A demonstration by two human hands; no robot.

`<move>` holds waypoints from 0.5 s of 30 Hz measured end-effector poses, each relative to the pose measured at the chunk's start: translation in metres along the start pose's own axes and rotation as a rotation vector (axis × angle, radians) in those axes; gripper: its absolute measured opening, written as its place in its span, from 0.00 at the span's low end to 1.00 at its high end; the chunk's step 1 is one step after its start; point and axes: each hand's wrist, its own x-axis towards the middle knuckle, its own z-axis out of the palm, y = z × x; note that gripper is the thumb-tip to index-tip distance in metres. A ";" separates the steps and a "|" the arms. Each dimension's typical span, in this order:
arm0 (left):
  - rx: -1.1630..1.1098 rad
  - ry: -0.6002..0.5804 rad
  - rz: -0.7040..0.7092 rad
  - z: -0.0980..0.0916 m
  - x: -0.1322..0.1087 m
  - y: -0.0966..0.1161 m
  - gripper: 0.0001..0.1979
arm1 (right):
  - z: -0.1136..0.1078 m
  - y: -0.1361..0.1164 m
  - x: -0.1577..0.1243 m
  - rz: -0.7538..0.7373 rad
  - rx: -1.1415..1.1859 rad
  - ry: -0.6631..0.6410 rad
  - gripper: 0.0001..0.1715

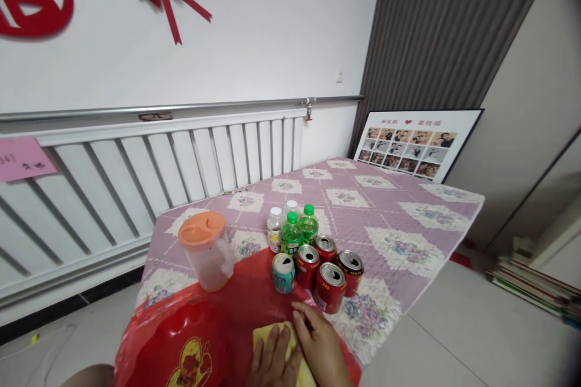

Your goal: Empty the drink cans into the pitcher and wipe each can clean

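Observation:
A folded yellow cloth [305,375] lies on the red plastic sheet [245,296] at the near side of the table. My left hand [275,358] rests flat on the cloth with its fingers spread a little. Beside it, my right hand [318,338] touches the cloth's right edge, its fingers bent and pointing toward the cans; whether they pinch the cloth is unclear. Just beyond stand several opened red cans [330,290] and one teal can [284,275]. Left of my hands is a red scalloped tray [158,338] with a gold pattern.
A clear pitcher [211,263] with an orange lid stands behind the tray. Two green-capped bottles [292,236] and two white-capped bottles [275,230] stand behind the cans. The table [336,214] has a flowered cloth; a radiator [204,160] lines the wall. A photo board [408,145] leans behind.

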 end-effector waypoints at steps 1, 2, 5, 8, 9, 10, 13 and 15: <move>-0.033 -0.042 -0.007 -0.011 0.001 0.002 0.23 | 0.000 -0.002 -0.001 -0.014 -0.002 0.002 0.19; -0.060 -0.075 -0.020 -0.021 0.001 0.005 0.23 | 0.000 -0.005 -0.002 -0.029 0.000 0.001 0.19; -0.131 -0.153 -0.040 -0.044 0.004 0.010 0.24 | 0.003 -0.016 -0.009 -0.058 0.025 -0.022 0.18; -0.197 -0.207 -0.053 -0.056 0.004 0.013 0.25 | 0.010 -0.030 -0.019 -0.057 0.059 -0.092 0.18; -0.220 -0.227 -0.061 -0.058 0.003 0.013 0.25 | 0.013 -0.034 -0.022 -0.061 0.054 -0.135 0.17; -0.244 -0.242 -0.071 -0.059 0.001 0.013 0.25 | 0.017 -0.038 -0.025 -0.064 0.037 -0.175 0.16; -0.315 -0.251 -0.068 -0.063 -0.003 0.014 0.26 | 0.024 -0.046 -0.030 -0.027 -0.049 -0.243 0.15; -0.314 -0.188 -0.047 -0.069 -0.002 0.015 0.28 | 0.027 -0.046 -0.028 0.027 -0.099 -0.237 0.16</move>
